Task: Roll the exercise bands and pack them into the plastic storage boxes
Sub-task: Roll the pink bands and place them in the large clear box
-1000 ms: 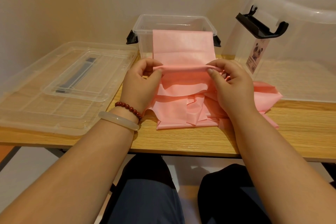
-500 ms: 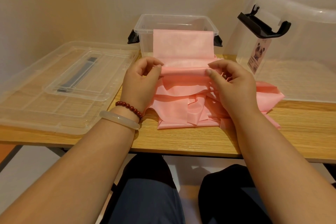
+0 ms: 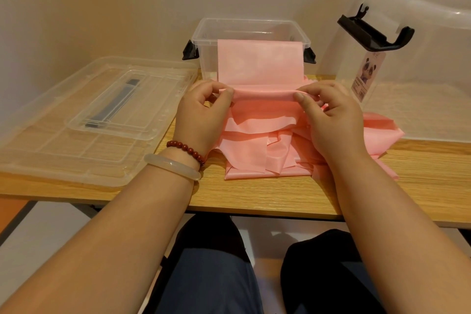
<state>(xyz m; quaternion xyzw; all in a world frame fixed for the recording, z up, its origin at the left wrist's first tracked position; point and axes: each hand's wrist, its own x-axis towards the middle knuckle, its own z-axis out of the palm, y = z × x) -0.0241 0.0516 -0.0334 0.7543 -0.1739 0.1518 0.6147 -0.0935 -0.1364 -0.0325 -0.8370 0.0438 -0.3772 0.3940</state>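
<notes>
Wound on another small turn since a second ago, nudging the roll closer to the box (image 3: 249,24). Pinching the band (image 3: 260,64) at each end with left hand (image 3: 201,112) and right hand (image 3: 331,115) fingers (image 3: 225,95). Far end draped over the box rim, loose heap on the counter (image 3: 254,194). Loads left to roll.

Exercise band (image 3: 260,62): plain pink. Storage box (image 3: 251,27): clear, black latches (image 3: 190,51). Desk (image 3: 280,194): light wood grain. Bracelet (image 3: 186,148): dark red beads. Bangle (image 3: 172,167): pale, translucent.
</notes>
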